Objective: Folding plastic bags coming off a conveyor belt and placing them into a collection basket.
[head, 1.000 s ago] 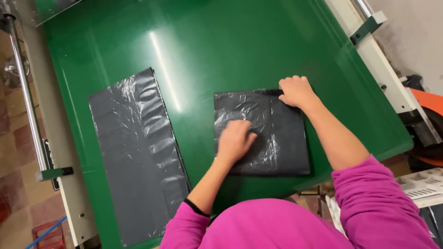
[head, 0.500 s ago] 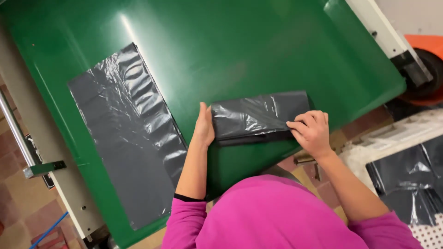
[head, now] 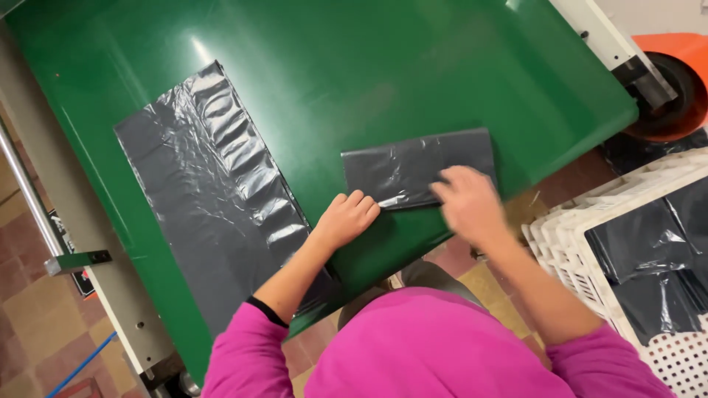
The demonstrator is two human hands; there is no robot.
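While the folded grey plastic bag (head: 417,168) lies near the front edge of the green table (head: 442,66), the left hand (head: 346,219) presses its curled fingers on the bag's lower left corner and the right hand (head: 468,203), blurred, lies flat and spread over its lower edge. Slick film on a glossy top could slide or spring open if either hand's pressure eases. A flat, unfolded bag (head: 214,191) lies toward the left edge, well apart.

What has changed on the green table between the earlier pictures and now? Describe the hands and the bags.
The small grey bag went from a wide sheet to a narrow folded strip. The left hand moved off its middle to its left end; the right hand came from its far corner to its near edge. The long grey bag stayed flat on the green table.
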